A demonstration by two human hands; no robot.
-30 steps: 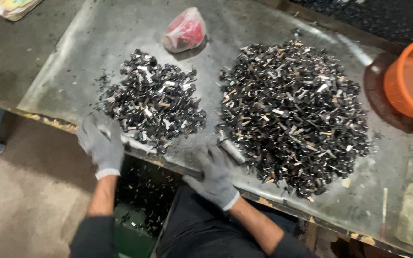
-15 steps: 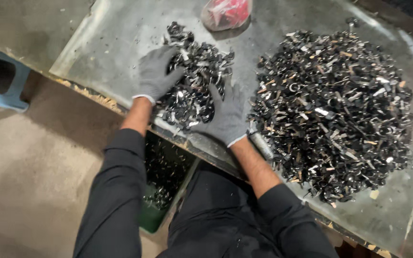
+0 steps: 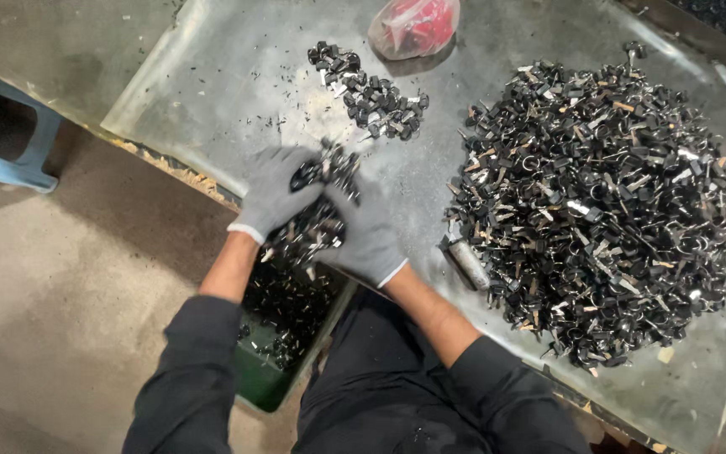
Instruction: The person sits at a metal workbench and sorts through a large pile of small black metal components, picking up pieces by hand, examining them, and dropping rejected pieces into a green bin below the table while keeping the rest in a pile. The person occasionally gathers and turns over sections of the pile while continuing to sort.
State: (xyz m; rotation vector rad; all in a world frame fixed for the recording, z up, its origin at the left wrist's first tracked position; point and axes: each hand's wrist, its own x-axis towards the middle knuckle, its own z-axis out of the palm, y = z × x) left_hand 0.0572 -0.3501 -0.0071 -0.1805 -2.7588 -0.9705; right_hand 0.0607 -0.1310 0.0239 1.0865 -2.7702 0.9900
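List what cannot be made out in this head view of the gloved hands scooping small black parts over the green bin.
- Scooped parts: partly covered by the left hand and right hand; their number and each grip are hidden.
- Green bin: its far side lies under the metal table and the hands; its depth is unclear.
- Large pile: single pieces are too small to identify.
- Red bag: cut off by the top edge.

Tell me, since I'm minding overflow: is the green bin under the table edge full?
Not full: green bin shows bare inner wall above the small black parts inside.
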